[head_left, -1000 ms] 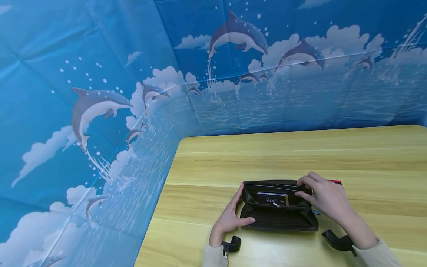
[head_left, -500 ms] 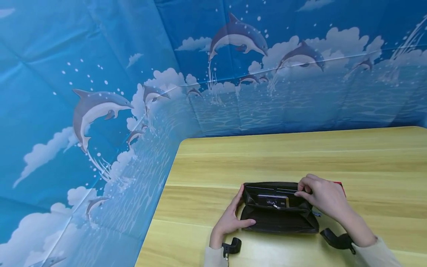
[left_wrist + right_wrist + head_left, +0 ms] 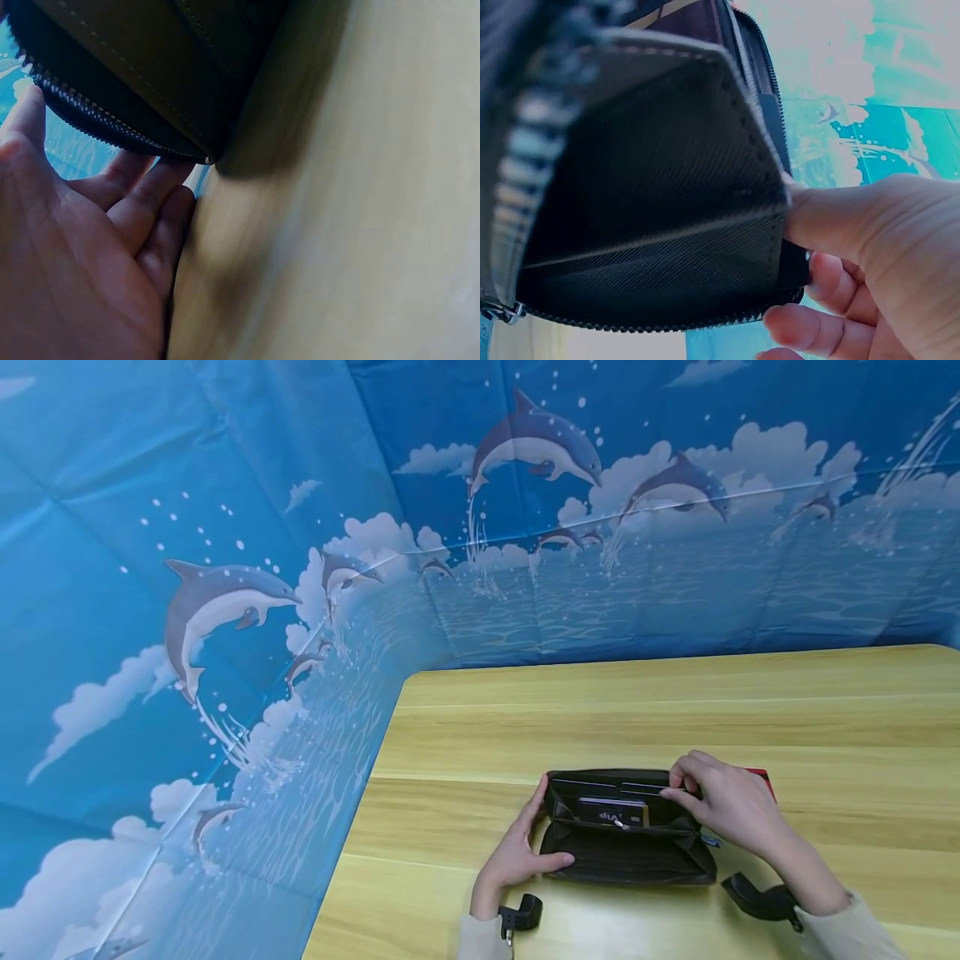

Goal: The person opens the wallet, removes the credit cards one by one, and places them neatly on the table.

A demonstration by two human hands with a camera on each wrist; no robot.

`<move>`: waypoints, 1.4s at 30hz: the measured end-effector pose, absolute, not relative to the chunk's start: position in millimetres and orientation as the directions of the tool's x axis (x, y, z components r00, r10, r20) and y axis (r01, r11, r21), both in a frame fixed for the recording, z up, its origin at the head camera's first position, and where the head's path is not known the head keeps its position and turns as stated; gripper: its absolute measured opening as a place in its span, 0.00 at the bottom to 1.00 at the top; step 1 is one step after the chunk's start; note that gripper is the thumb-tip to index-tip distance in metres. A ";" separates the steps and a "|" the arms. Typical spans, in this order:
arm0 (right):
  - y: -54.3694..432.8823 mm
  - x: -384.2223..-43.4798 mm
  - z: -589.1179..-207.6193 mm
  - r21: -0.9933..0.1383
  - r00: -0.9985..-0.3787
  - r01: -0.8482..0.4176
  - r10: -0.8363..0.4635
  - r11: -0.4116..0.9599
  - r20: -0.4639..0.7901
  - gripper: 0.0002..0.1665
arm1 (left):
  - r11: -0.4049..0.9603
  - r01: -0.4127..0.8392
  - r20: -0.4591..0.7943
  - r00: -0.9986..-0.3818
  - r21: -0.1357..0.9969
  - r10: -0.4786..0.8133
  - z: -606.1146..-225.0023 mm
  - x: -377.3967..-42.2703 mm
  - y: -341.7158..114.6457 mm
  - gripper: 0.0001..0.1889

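Wallet (image 3: pixel 630 857), open, near side of surface (image 3: pixel 570 718). Left hand (image 3: pixel 512 853): fingers gripping left end. Right hand (image 3: pixel 738 799): fingers pinching far right edge. Advised: left end steady, mouth wide.

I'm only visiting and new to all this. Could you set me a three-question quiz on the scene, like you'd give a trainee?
1. True or false: the left hand and the right hand both touch the wallet.
2. The card with lettering is: A) on the table; B) inside the wallet; C) in the left hand.
3. Which animals decorate the blue backdrop?

Key: 1. True. 2. B. 3. Dolphins.
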State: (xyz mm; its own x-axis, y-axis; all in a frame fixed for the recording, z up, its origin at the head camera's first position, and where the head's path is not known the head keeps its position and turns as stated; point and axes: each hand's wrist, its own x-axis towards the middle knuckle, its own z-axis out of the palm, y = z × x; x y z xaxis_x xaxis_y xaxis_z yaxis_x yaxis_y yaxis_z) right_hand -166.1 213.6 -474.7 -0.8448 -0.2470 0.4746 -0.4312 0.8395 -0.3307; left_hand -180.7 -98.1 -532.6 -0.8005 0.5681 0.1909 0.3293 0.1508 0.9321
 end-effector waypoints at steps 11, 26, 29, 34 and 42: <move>214.4 -165.4 -479.7 -0.326 -0.830 -0.465 -0.277 0.823 0.484 0.16 | 0.152 0.360 0.218 -0.796 0.920 0.565 -552.2 -188.2 -98.7 0.57; 217.4 -165.9 -483.5 -0.308 -0.804 -0.496 -0.296 0.812 0.515 0.16 | 0.203 0.327 0.172 -0.821 0.923 0.544 -567.6 -193.3 -99.5 0.58; 217.7 -166.2 -482.8 -0.326 -0.807 -0.495 -0.288 0.805 0.516 0.14 | 0.202 0.328 0.173 -0.823 0.923 0.541 -562.4 -191.7 -99.0 0.58; 217.6 -166.4 -483.2 -0.363 -0.804 -0.498 -0.263 0.788 0.533 0.15 | 0.177 0.327 0.181 -0.814 0.928 0.551 -542.6 -185.1 -98.7 0.56; 220.7 -165.4 -488.0 -0.385 -0.791 -0.514 -0.250 0.766 0.558 0.26 | 0.186 0.327 0.178 -0.817 0.927 0.549 -545.9 -186.1 -98.6 0.56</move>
State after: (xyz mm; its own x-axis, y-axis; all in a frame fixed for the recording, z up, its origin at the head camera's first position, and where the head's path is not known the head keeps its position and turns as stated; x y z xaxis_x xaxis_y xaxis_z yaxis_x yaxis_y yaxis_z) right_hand -165.4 220.7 -488.0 -0.7910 -0.2503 0.5582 -0.5144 0.7660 -0.3854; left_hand -186.1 -98.6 -545.9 -0.8168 0.5489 0.1777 0.3267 0.1861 0.9266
